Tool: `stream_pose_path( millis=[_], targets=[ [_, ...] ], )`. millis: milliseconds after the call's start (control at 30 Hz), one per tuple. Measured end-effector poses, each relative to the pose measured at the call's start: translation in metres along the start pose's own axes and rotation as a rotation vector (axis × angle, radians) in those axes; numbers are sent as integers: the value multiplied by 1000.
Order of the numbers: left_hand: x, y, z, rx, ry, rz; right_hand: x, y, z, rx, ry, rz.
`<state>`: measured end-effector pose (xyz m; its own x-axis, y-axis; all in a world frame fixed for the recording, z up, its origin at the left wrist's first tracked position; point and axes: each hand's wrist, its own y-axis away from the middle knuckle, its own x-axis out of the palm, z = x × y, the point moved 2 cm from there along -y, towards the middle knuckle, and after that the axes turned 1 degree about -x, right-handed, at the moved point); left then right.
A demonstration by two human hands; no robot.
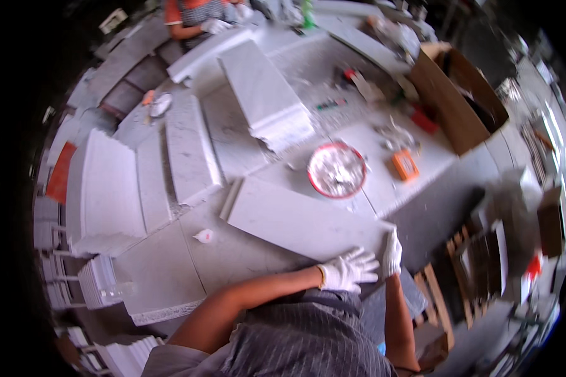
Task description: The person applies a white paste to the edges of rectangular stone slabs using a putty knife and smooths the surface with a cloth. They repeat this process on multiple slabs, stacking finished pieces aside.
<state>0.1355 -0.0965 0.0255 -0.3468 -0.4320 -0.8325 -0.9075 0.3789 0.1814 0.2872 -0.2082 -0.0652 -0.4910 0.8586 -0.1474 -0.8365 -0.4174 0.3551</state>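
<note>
A long pale grey-white stone slab point(302, 217) lies slantwise on the worktable before me, its right end close to my body. My left hand point(349, 270), in a white knit glove, rests at the slab's near edge with fingers spread. Gloved the same way, my right hand point(392, 254) grips the slab's right end, fingers together along it; its thumb is hard to make out. Just beyond the slab stands a red-rimmed bowl point(336, 169) holding crumpled, whitish material. A small white item with a red mark point(204, 235) lies left of the slab.
Stacked white stone pieces point(110, 195) and slabs point(192, 147) cover the left side; a thick block point(264, 94) lies beyond. An orange box point(405, 164) and cardboard box point(456, 100) sit right. Across the table, a person's gloved hand point(215, 26) shows. Wooden pallets point(434, 298) lie at lower right.
</note>
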Motion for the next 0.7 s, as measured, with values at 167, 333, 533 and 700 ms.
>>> stream_pose_path(
  millis=[167, 333, 533, 700],
  targets=[
    [-3, 24, -25, -32, 1294, 94, -7, 2, 7, 13, 81, -37],
    [3, 57, -3, -447, 849, -112, -9, 2, -3, -128, 132, -106],
    [58, 106, 17, -699, 1284, -306, -1, 14, 24, -332, 337, -254],
    [64, 104, 13, -860, 1563, -512, -2, 11, 27, -446, 471, -201]
  ],
)
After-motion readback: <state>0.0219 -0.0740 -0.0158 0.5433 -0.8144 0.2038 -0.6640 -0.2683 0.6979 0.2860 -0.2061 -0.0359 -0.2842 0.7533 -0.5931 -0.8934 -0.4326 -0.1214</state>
